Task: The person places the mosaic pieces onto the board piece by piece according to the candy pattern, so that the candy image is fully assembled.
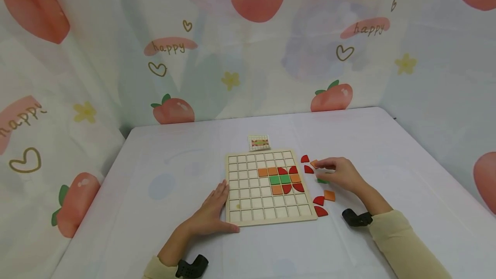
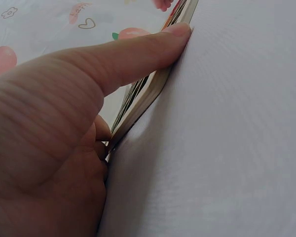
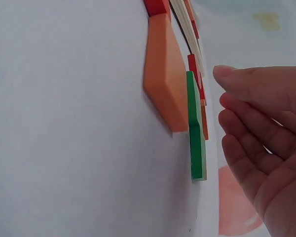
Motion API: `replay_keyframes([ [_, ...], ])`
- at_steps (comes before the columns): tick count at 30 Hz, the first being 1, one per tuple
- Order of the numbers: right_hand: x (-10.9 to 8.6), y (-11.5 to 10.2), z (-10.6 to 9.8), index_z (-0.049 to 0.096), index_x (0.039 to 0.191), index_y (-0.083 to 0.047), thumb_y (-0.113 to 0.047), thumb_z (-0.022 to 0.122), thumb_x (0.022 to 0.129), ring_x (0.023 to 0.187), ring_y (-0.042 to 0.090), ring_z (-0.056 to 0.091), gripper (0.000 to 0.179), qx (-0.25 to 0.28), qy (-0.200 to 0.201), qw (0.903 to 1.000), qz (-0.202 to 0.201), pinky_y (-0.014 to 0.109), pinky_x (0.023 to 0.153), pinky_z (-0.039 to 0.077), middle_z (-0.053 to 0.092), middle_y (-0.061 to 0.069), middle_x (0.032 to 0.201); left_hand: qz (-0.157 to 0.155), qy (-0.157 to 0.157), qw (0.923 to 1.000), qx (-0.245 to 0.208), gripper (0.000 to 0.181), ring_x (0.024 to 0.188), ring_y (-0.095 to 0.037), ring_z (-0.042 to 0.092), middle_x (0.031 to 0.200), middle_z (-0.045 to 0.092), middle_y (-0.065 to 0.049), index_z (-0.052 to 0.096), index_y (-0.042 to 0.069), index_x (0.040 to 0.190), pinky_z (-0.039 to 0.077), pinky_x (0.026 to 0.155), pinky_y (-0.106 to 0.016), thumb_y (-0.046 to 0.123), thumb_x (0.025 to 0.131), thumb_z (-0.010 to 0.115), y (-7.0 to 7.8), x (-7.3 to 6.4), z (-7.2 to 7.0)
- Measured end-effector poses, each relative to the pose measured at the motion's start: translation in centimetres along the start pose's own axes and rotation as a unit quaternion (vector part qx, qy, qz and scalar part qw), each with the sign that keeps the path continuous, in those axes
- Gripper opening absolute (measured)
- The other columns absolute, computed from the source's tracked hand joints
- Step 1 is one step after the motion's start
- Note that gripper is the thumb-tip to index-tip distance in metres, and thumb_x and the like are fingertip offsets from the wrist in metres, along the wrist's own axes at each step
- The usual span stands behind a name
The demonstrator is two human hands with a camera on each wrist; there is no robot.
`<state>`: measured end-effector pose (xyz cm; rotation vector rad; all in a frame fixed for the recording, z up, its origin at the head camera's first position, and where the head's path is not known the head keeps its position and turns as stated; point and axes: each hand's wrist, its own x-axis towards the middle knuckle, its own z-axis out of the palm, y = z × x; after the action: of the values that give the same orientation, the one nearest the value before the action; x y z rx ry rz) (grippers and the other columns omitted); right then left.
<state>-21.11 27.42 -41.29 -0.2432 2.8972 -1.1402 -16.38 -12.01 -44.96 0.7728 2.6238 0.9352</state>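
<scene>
A square wooden grid board (image 1: 244, 193) lies on the table, with orange squares (image 1: 262, 172), green squares (image 1: 274, 180) and red quarter-round pieces (image 1: 298, 187) set in its cells. My left hand (image 1: 209, 211) spans the board's near left corner, fingers along the left side and thumb on the front edge. Off the right side, my right hand (image 1: 342, 175) hovers with its fingertips at a loose orange tile (image 1: 314, 163). In the right wrist view, a gap shows between thumb and fingers, with nothing pinched there. Beneath that hand lies a green tile (image 3: 195, 123), partly hidden in the head view.
Loose red quarter-rounds (image 1: 319, 200) and another orange tile (image 1: 330, 195) lie along the board's right side. Behind the board is a small pattern card (image 1: 258, 142). White cloth (image 1: 186, 154) covers the table, and a printed curtain (image 1: 255, 68) hangs behind it.
</scene>
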Motion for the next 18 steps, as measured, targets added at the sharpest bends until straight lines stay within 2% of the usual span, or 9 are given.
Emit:
replay_keyframes([
  [10, -0.6, 1.4, -0.9, 0.062, 0.115, 0.002, -0.015, 0.073, 0.079, 0.106, 0.037, 0.051, 0.041, -0.042, -0.014, 0.9981, 0.042, 0.049, 0.087, 0.045, 0.060, 0.019, 0.112, 0.001, 0.003, 1.0000, 0.001, 0.119, 0.138, -0.022, -0.003, 0.153, -0.002, -0.011, 0.007, -0.001, 0.146, 0.005, 0.109, -0.043, 0.057, 0.066, 0.074, -0.1, 0.1, 0.1],
  [18, -1.1, 2.2, -1.5, 0.060, 0.115, 0.005, -0.012, 0.074, 0.077, 0.108, 0.039, 0.050, 0.044, -0.053, -0.029, 0.9976, 0.033, 0.050, 0.088, 0.043, 0.059, 0.022, 0.114, -0.003, -0.003, 1.0000, 0.003, 0.118, 0.138, -0.023, -0.003, 0.153, -0.002, -0.012, 0.007, -0.001, 0.146, 0.004, 0.109, -0.042, 0.057, 0.067, 0.073, 0.1, 0.0, -0.1],
])
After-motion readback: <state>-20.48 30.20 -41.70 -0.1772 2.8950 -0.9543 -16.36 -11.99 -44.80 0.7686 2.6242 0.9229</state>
